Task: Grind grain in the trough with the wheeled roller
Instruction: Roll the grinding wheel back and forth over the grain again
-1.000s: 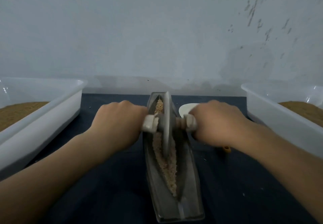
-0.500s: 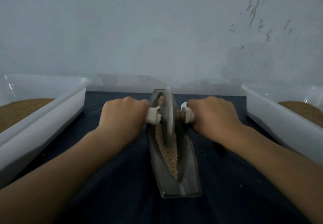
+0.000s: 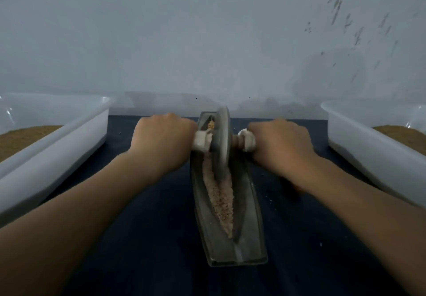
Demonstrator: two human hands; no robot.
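At the centre of the dark worktop [image 3: 149, 226] we see a long metal trough [image 3: 251, 208] running from 6 o'clock toward 12 o'clock. The roller [image 3: 222, 143] stands upright in the channel near the 12 o'clock end, with its wheel rim down in the groove. Pale crushed grain [image 3: 221, 198] lies in a narrow strip along the channel from the wheel toward 6 o'clock, and a little shows beyond the wheel.

Our left hand [image 3: 163, 143] grips the left handle [image 3: 200, 142] at the wheel's 9 o'clock side, fingers curled round it. Our right hand [image 3: 281, 145] grips the right handle [image 3: 247, 142] at 3 o'clock in the same way.

The left tub [image 3: 69, 138] sits at 9 o'clock and the right tub [image 3: 359, 138] at 3 o'clock. Both are white, stand well apart from the trough and hold brown powder [image 3: 23, 136]. A pale, speckled wall [image 3: 207, 30] rises at 12 o'clock.
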